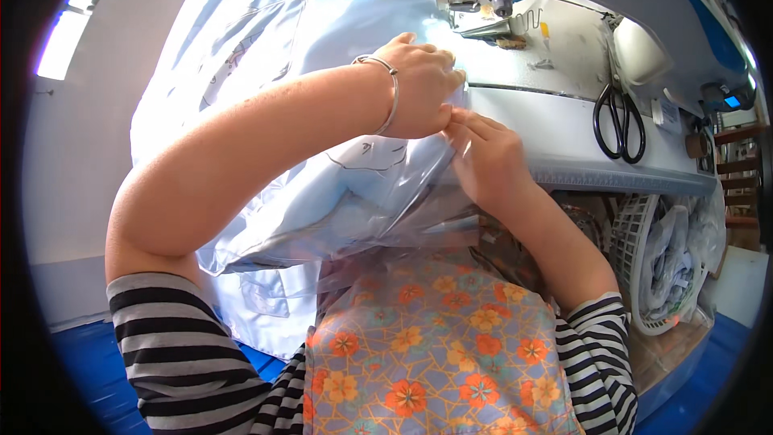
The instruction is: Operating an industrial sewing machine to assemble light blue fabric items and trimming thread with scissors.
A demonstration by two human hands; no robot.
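Note:
A large sheet of shiny light blue fabric (338, 20) with dark line drawings spreads over the sewing table and hangs toward my lap. My left hand (420, 89), a silver bangle at its wrist, lies over the fabric's right edge just in front of the sewing machine (501, 4). Its fingers are bent and pressed together on the cloth. Close against its thumb, my right hand (489, 157) pinches the same edge between thumb and fingers. The bit of edge between the fingertips is mostly hidden. Glare washes out the cloth near the needle area.
Black-handled scissors (618, 122) rest on the machine bed's right side. A metal cone-shaped guide (487, 30) sits by the needle area. A ruler strip (596, 177) runs along the table's front edge. Below right stands a white plastic basket (632, 250) holding bagged scraps. A floral apron (443, 346) covers my lap.

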